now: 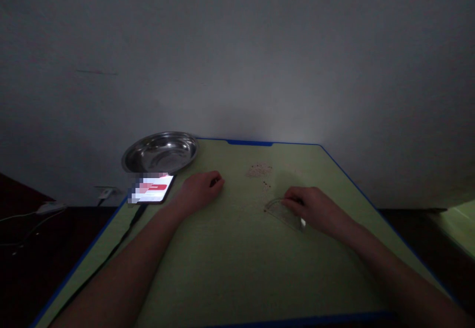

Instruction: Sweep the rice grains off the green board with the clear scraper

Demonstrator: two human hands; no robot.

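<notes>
My right hand [309, 206] pinches the edge of a clear half-round protractor [284, 212], which is close to the green tabletop. Beyond it lies a small pile of pale grains [260, 169] with dark bits among them. A few loose grains and dark bits [266, 186] are scattered between the pile and the protractor. To the left, my left hand [203, 188] rests on the table with its fingers curled closed; whatever may be inside is hidden.
A shiny metal basin [161, 154] stands at the table's far left corner. Just in front of it a lit phone [154, 189] lies with a black cable [124, 239] running along the left edge. The blue-edged table [222, 268] meets a grey wall [237, 61].
</notes>
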